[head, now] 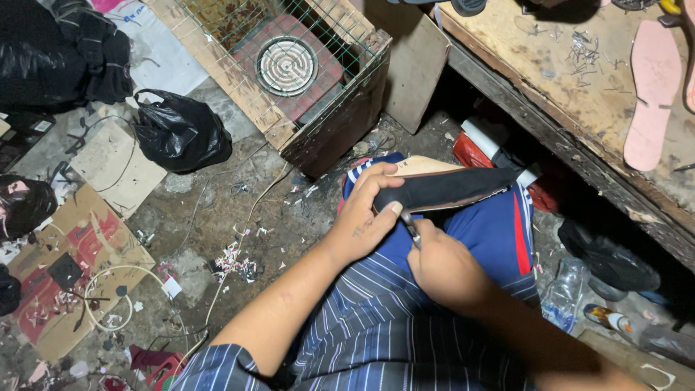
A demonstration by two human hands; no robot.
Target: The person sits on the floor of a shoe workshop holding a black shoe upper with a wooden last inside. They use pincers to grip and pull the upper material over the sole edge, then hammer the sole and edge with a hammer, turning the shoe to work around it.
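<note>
Shoe sole [445, 188] betw. crate [289, 65], workbench [579, 108]

black shoe sole [445, 190], long and flat, lying across the lap on its side edge, toe pointing to about 3 o'clock, pale lining peeking along its top; thin metal blade [411, 228] at its 7 o'clock, touching

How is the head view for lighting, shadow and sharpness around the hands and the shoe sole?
Head view: light falls on the left hand, right hand and black shoe sole, which are fairly sharp; the small blade is too thin to make out clearly; under the workbench deep shadow hides detail; the lower right edge is dark and soft.
</note>
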